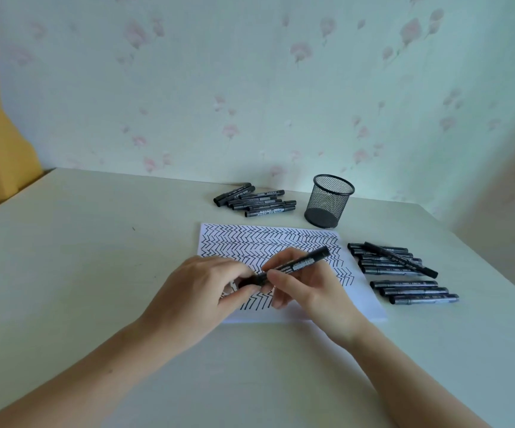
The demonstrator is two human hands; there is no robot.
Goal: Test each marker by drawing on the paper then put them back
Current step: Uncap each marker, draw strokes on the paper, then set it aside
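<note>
A white sheet of paper [268, 239] covered with rows of black zigzag strokes lies in the middle of the table. Above its lower half I hold one black marker [299, 263] with both hands. My right hand [308, 288] grips the marker's barrel. My left hand [200, 291] pinches the marker's left end, where the cap sits; whether the cap is on or off is hidden by my fingers. One pile of black markers [254, 200] lies behind the paper. A larger group of markers [401, 270] lies to the right of the paper.
An upright black mesh pen cup [329, 201] with nothing showing inside stands behind the paper's right corner. The pale table [80, 257] meets a flowered wall at the back. A yellow curtain [0, 134] hangs at the far left.
</note>
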